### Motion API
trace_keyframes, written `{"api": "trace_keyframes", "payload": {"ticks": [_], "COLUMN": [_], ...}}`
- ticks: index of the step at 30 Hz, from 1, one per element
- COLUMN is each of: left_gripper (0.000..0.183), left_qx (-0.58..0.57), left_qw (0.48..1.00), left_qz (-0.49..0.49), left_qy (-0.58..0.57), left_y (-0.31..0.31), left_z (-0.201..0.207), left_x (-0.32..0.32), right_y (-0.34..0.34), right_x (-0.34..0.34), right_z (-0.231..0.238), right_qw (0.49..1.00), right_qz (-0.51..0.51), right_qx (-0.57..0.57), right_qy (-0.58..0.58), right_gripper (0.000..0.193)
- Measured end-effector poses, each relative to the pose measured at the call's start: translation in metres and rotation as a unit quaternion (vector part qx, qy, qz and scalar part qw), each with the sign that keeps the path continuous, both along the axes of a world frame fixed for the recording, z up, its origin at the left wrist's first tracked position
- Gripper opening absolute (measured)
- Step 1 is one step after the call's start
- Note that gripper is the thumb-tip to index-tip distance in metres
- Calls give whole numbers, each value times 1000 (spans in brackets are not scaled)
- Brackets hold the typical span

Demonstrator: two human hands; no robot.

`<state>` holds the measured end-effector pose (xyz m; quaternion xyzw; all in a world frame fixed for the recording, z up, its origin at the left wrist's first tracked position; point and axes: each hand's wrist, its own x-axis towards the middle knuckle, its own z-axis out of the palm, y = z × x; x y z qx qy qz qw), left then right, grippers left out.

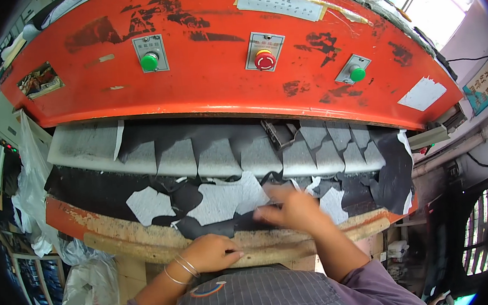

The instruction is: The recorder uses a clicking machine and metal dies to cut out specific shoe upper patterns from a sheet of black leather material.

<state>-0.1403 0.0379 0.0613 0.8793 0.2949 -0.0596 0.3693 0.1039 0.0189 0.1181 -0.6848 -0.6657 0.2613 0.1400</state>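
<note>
Near the front edge of the desk (148, 248), a grey sheet (219, 201) is judged light, limp, best pinched by its border; left grip (212, 252), blurred right grip (298, 209): closure cannot be told.

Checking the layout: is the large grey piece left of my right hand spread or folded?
Mostly spread: the grey piece lies flat, its irregular outline showing. Its end near the right hand is blurred.

1. Above the wooden rail (148, 247), a gap lies open between your left hand (212, 253) and your right hand (295, 209).
2. At the back, the red beam (208, 77) blocks your reach from above.
3. Near it, a dark metal frame (278, 134) obstructs you.
4. Hanging plastic (30, 177) crowds your left end.
</note>
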Motion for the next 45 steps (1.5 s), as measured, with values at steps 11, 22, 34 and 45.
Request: {"api": "trace_keyframes", "payload": {"ticks": [11,22,34,45], "left_gripper": [51,96,15,77], "left_qx": [-283,-423,34,81], "left_qw": [857,809,853,926], "left_qz": [219,95,398,303], "left_qy": [-371,-396,-336,-213], "left_y": [165,101,57,103], "left_z": [-56,-17,-24,-7], "left_x": [172,182,45,36], "right_y": [131,16,53,195], "right_x": [128,109,-1,12], "right_z": [-86,-39,-24,-38], "right_qw": [977,888,974,968], "right_qz": [-194,-14,93,-167], "right_qx": [82,-67,-85,-109], "right_qy": [35,454,186,-154], "right_gripper": [98,118,97,101]}}
